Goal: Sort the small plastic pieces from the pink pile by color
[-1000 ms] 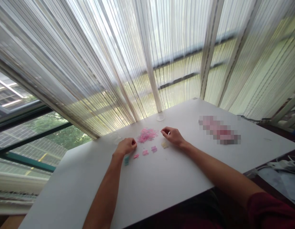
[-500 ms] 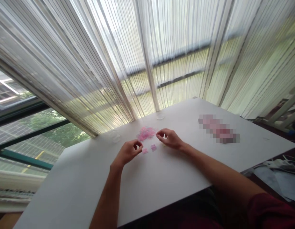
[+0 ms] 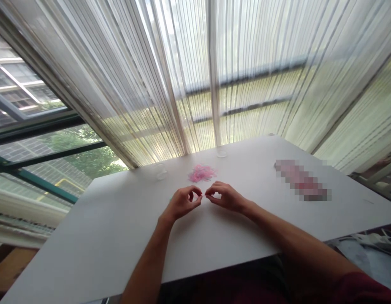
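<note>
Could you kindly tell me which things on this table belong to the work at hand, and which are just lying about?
In use: left hand, right hand, pile of small pink bands.
Lying about: clear plastic cup, second clear plastic cup, blurred pink strip.

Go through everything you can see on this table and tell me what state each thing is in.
Left hand: curled into a pinch, anything held too small to tell.
Right hand: curled into a pinch, close to the left hand.
Pile of pink strands: loose heap on the table.
Clear cup: standing on the table.
Second clear cup: standing on the table.
Pleated sheer curtain: drawn across the window.
Pixelated patch: blurred, state unreadable.
</note>
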`<state>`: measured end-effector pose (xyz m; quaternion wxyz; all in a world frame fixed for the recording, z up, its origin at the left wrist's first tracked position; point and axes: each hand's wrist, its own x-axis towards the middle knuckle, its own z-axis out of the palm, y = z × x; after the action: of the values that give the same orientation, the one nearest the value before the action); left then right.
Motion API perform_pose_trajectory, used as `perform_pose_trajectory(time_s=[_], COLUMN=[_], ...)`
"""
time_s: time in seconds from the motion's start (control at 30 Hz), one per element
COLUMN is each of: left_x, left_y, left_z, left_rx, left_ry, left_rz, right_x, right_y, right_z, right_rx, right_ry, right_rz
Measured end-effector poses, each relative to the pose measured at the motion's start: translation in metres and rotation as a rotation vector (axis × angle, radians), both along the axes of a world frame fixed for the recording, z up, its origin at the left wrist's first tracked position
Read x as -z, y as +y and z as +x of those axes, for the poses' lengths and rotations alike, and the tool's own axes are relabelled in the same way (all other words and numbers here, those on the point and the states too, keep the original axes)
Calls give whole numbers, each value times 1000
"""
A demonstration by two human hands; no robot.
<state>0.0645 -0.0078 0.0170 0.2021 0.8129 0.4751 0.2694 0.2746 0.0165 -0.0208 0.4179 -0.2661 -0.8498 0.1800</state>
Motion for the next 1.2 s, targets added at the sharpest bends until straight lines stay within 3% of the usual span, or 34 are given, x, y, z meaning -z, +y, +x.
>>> perform_pose_trajectory(time_s=[0.23,0.43,0.63,0.77,1.0,1.2], left_x=[2,-4,-14,-14,-5,1], left_y=[0,2,8,11,14,16], left_z=[-1,-13,-51,-71,-68,-67], left_rx=[60,70,-99,-213,-110,-104], left_ry=[-43,-96,-82,29,103,113], left_rz=[29,20,-56,-114,-165,-193], right_x=[-6,-4,-3,-3,-3,-3], right_y=[-4,-3,2,5,4,4], right_z=[1,0,4,8,8,8], right_rx=[-6,26,65,98,90,91], right_ry=[27,48,56,54,45,47], right_rz=[1,-28,-55,-72,-83,-93])
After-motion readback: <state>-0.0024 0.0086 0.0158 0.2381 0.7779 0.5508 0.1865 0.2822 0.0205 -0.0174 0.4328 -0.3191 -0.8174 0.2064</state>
